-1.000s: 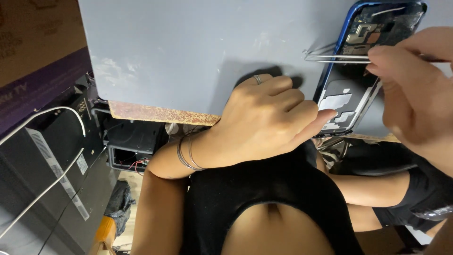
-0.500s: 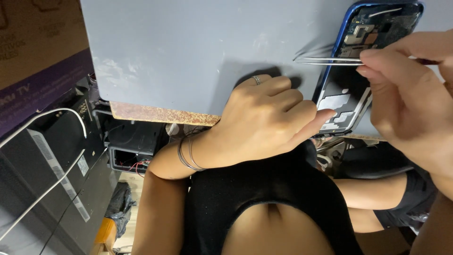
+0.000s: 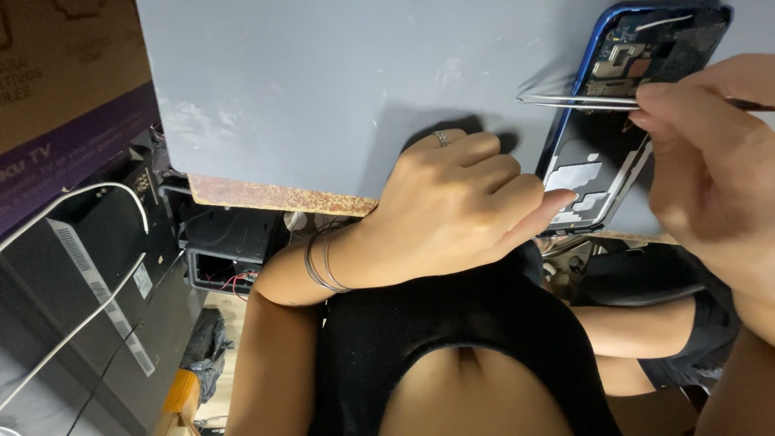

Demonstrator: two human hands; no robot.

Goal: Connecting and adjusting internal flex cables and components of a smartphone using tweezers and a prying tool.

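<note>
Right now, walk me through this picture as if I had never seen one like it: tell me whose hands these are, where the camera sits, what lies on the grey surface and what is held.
There is no machine here. A person wears a camera on the head, so the single view looks down over the chest at that person's own two bare hands.

The left hand, with a ring on one finger and thin bangles at the wrist, rests on the grey table and steadies an opened phone with a fingertip at its lower edge. The phone has a blue frame, and its back is off, so the inner parts show.

The right hand holds metal tweezers, which lie across the phone's upper part with the tips just past its left edge.

Below the table's edge are dark electronic boxes with wires.
</note>
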